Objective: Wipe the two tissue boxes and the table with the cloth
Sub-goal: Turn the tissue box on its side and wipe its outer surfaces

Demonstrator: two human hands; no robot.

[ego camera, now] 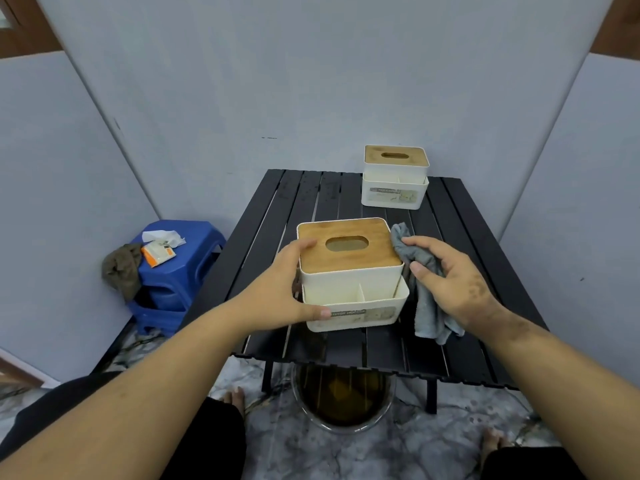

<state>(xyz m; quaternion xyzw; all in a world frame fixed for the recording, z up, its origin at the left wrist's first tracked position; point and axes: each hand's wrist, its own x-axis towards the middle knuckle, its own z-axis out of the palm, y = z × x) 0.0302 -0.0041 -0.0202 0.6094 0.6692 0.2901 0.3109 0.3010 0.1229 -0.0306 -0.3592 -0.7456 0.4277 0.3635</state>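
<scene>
A white tissue box with a wooden lid (pixel 349 271) stands near the front of the black slatted table (pixel 270 216). My left hand (pixel 287 282) grips its left side, fingers on the lid and thumb on the front wall. My right hand (pixel 453 282) holds a grey cloth (pixel 426 306) against the box's right side, and the cloth hangs down to the table. A second tissue box (pixel 394 176) of the same kind stands at the table's far right edge, untouched.
A blue plastic stool (pixel 180 271) stands left of the table with a tissue pack, crumpled paper and a brown rag on it. A basin of dark water (pixel 343 400) sits on the floor under the table's front edge. Grey partition walls close in on three sides.
</scene>
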